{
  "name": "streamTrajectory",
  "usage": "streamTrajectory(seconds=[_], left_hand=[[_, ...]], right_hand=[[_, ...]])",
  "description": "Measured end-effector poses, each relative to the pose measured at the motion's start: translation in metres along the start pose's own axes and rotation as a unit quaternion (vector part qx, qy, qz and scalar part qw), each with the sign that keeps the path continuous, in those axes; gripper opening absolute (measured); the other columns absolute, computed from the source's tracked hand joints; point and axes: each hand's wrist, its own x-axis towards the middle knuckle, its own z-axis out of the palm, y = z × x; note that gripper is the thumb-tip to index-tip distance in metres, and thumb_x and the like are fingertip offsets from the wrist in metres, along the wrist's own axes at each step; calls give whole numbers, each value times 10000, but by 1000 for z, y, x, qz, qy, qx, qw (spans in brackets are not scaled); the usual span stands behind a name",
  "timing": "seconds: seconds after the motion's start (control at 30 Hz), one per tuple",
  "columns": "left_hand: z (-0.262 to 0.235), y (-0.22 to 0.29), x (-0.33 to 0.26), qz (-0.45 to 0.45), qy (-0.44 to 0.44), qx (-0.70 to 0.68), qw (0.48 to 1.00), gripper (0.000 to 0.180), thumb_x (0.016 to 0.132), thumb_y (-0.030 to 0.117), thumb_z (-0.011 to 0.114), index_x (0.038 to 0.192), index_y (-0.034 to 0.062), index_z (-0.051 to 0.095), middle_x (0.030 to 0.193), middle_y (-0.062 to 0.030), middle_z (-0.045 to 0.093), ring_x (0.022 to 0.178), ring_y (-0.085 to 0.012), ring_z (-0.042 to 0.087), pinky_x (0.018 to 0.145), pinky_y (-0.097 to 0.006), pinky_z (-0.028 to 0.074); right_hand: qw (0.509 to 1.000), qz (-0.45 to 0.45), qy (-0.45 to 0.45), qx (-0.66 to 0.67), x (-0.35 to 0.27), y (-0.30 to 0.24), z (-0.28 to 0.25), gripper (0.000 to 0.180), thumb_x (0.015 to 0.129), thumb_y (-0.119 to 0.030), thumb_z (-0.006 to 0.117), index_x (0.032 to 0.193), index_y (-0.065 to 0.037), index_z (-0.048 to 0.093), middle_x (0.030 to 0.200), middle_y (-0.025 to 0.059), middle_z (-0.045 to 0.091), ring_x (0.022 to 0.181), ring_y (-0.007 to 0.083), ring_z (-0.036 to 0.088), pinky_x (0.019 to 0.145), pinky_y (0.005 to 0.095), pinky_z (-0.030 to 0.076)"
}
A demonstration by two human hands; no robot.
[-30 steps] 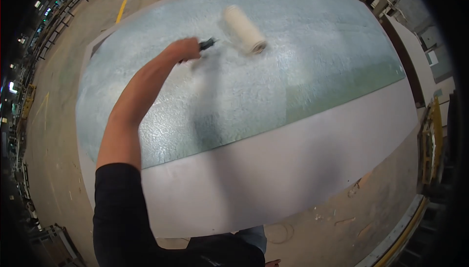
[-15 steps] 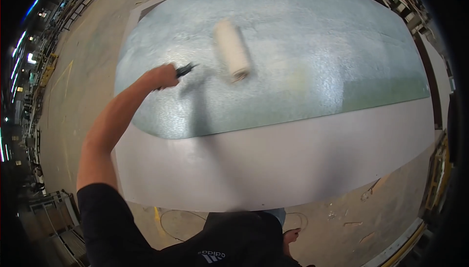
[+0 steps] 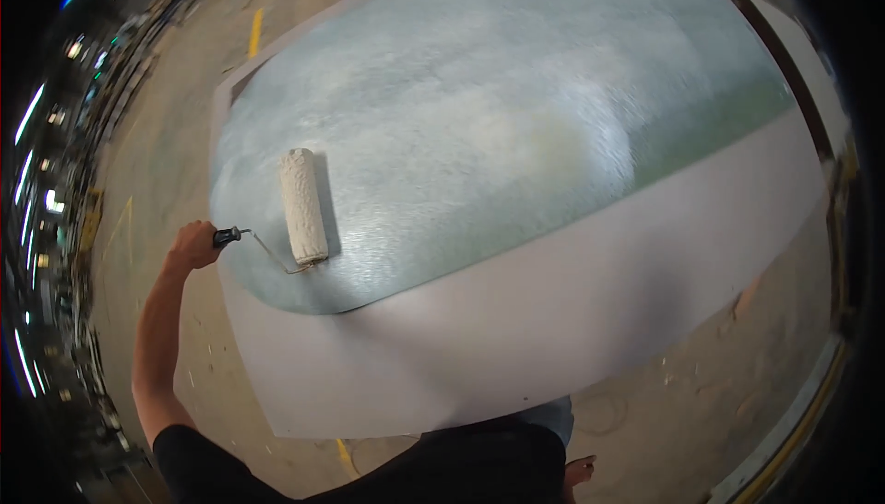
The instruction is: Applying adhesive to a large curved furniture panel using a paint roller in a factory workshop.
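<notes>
Fingers of the left hand (image 3: 192, 246) are wrapping tight around the black handle of a paint roller (image 3: 303, 206), whose long cylinder is lying upright-wise to its right on the glossy grey-green panel (image 3: 516, 117).

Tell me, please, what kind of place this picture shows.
Probably a workshop or factory hall. A large curved panel with a glassy, fibre-like surface fills the view, the left hand works a paint roller over it, and the concrete floor carries yellow markings.
</notes>
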Motion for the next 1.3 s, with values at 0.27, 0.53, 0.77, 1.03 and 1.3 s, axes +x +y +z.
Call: streamTrajectory(seconds=[0.27,0.53,0.77,1.03,1.3], left_hand=[[-121,170,41,55,0,-5,998,332,819,301,729,799,-27,685,830,-271,685,831,-423,687,740,-498,561],[-243,413,84,96,27,-67,993,291,826,242,684,834,-49,676,843,-293,686,837,-442,684,754,-506,555],[-332,645,166,186,71,-118,973,241,804,184,646,874,-41,700,876,-287,698,850,-417,701,746,-492,565],[-374,736,150,220,82,-169,957,244,787,140,607,921,-31,719,936,-273,708,907,-402,706,783,-471,570],[-227,529,69,105,19,-132,985,227,793,130,586,855,-71,672,869,-322,681,859,-453,694,781,-507,563]], right_hand=[[995,-28,-62,67,83,-53,37,656,1034,-470,437,1024,144,665,998,371,652,925,516,631,832,545,513],[988,9,-112,107,237,-128,69,714,1037,-510,396,1081,164,628,1108,384,622,1057,523,591,940,533,472],[980,160,-89,81,328,-106,35,763,1037,-526,361,1174,190,582,1187,415,582,1127,534,566,1011,541,448],[976,159,-107,99,331,-108,21,797,1027,-571,350,1236,166,566,1261,399,558,1182,525,545,1039,536,433],[966,108,-189,142,301,-130,32,904,998,-668,265,1352,131,496,1400,371,470,1312,493,461,1122,500,362]])
